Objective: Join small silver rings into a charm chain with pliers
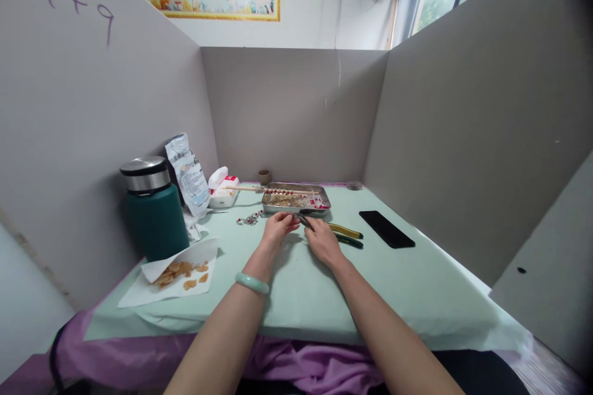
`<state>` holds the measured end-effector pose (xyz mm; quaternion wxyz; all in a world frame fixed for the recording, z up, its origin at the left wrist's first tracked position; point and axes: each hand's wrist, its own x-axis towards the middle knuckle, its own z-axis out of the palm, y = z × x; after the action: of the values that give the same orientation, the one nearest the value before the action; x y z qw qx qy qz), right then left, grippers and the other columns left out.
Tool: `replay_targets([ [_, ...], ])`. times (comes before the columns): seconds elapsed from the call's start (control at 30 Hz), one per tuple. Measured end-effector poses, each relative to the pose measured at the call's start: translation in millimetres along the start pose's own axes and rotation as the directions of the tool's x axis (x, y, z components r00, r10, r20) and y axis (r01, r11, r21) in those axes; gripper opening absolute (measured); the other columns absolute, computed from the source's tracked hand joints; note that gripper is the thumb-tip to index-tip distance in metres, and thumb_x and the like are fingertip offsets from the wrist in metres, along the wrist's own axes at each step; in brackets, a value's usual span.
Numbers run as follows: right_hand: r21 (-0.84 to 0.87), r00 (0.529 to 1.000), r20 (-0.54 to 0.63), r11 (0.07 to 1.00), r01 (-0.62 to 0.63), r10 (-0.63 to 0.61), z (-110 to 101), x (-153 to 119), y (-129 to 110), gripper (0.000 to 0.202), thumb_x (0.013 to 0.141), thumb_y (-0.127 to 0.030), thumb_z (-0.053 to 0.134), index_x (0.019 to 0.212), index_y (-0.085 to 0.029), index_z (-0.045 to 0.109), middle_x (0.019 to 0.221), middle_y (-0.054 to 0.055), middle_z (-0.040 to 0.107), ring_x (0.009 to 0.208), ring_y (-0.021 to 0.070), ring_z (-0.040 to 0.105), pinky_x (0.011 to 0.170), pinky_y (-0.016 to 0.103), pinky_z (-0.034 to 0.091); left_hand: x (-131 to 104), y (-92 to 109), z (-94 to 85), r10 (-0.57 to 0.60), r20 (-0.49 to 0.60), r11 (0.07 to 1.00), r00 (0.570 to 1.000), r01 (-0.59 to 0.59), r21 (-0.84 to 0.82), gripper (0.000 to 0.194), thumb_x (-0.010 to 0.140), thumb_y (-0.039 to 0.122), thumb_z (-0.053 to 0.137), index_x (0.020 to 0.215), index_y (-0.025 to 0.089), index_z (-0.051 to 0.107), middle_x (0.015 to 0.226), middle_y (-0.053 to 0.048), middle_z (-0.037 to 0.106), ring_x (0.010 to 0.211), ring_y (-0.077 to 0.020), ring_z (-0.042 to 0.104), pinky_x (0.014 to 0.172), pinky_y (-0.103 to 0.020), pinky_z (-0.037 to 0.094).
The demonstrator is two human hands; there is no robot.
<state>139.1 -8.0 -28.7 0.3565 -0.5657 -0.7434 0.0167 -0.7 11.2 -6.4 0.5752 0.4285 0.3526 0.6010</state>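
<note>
My left hand (279,226) wears a jade-green bangle (252,282) on its wrist and pinches something too small to make out. Beside it, my right hand (322,241) is closed on pliers (345,231), whose dark jaws point at my left fingertips. One handle is yellow, the other dark green. A chain with red beads (250,218) lies on the cloth to the left of my left hand. Just beyond both hands stands a metal tray (296,211) holding gold-coloured bits and red and white beads. A thin stick (245,188) with beads along it rests across the tray.
On the left are a green thermos (155,216), a foil pouch (189,176), a tissue pack (225,194) and chips on white paper (134,293). A black phone (386,228) lies on the right. A small brown cup (264,176) stands behind the tray. Grey partitions (296,111) enclose the table.
</note>
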Motion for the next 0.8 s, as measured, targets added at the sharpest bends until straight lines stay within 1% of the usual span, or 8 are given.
replay_targets([
  [0.07,-0.056,1.000,0.005,0.998,0.005,-0.005,-2.9,-1.7,-2.7,0.037,0.089,-0.026,0.036,0.123,-0.024,0.051,0.107,0.005,0.061,0.099,0.0177,0.051,0.082,0.026,0.034,-0.3,0.2,0.1,0.011,0.004,1.000,1.000,-0.011,0.012,0.002,0.076,0.011,0.061,0.077,0.010,0.061,0.074,-0.006,0.065,0.070,-0.0112,0.064,0.077,-0.029,0.054],
  [0.13,-0.116,1.000,0.010,0.993,0.009,-0.008,-5.3,-2.9,-5.2,0.036,0.090,-0.027,0.036,0.122,-0.025,0.051,0.106,0.004,0.062,0.099,0.0184,0.051,0.080,0.027,0.034,-0.7,0.3,0.0,0.001,0.002,0.999,1.000,-0.001,0.036,0.005,0.075,0.014,0.063,0.077,0.009,0.061,0.073,-0.006,0.065,0.069,-0.0113,0.064,0.077,-0.030,0.054],
  [0.3,-0.202,1.000,0.018,0.979,0.026,-0.023,-8.1,-3.9,-9.6,0.034,0.091,-0.029,0.037,0.121,-0.024,0.052,0.101,0.005,0.064,0.098,0.0201,0.052,0.078,0.029,0.033,-0.6,-0.9,-1.6,-0.040,0.028,0.995,0.999,0.037,0.096,0.017,0.071,0.022,0.068,0.080,0.008,0.064,0.071,-0.007,0.066,0.063,-0.0120,0.063,0.070,-0.028,0.054],
  [0.4,-0.228,0.999,0.037,0.973,0.029,-0.021,-8.3,-4.2,-10.3,0.032,0.091,-0.030,0.037,0.118,-0.024,0.053,0.100,0.006,0.064,0.097,0.0203,0.052,0.076,0.028,0.033,0.0,-1.4,-1.9,-0.034,0.031,0.992,0.999,0.030,0.119,0.015,0.070,0.020,0.068,0.079,0.008,0.065,0.069,-0.007,0.066,0.061,-0.0120,0.063,0.066,-0.027,0.054],
  [0.53,-0.238,0.998,0.051,0.971,0.034,-0.022,-7.0,-5.0,-9.7,0.031,0.091,-0.028,0.036,0.117,-0.022,0.053,0.100,0.006,0.065,0.093,0.0194,0.054,0.073,0.027,0.033,0.6,-1.8,-1.4,-0.011,0.009,0.982,1.000,0.009,0.188,0.012,0.069,0.019,0.067,0.076,0.009,0.066,0.065,-0.006,0.066,0.059,-0.0121,0.062,0.062,-0.025,0.054],
  [0.67,-0.251,0.998,0.070,0.968,0.019,-0.002,-4.8,-5.0,-9.5,0.029,0.091,-0.028,0.036,0.113,-0.022,0.053,0.099,0.006,0.065,0.091,0.0188,0.056,0.071,0.026,0.033,2.8,-3.9,-1.7,0.029,-0.023,0.954,0.999,-0.020,0.298,0.012,0.069,0.018,0.067,0.076,0.009,0.067,0.062,-0.005,0.066,0.057,-0.0120,0.062,0.058,-0.023,0.053],
  [0.8,-0.276,0.996,0.089,0.961,0.003,0.022,-2.3,-4.7,-10.4,0.026,0.091,-0.028,0.036,0.108,-0.021,0.054,0.095,0.006,0.066,0.088,0.0189,0.058,0.069,0.026,0.033,6.5,-7.1,-2.6,0.054,-0.037,0.912,0.998,-0.034,0.409,0.010,0.070,0.013,0.064,0.078,0.008,0.067,0.060,-0.005,0.065,0.056,-0.0121,0.062,0.057,-0.023,0.053],
])
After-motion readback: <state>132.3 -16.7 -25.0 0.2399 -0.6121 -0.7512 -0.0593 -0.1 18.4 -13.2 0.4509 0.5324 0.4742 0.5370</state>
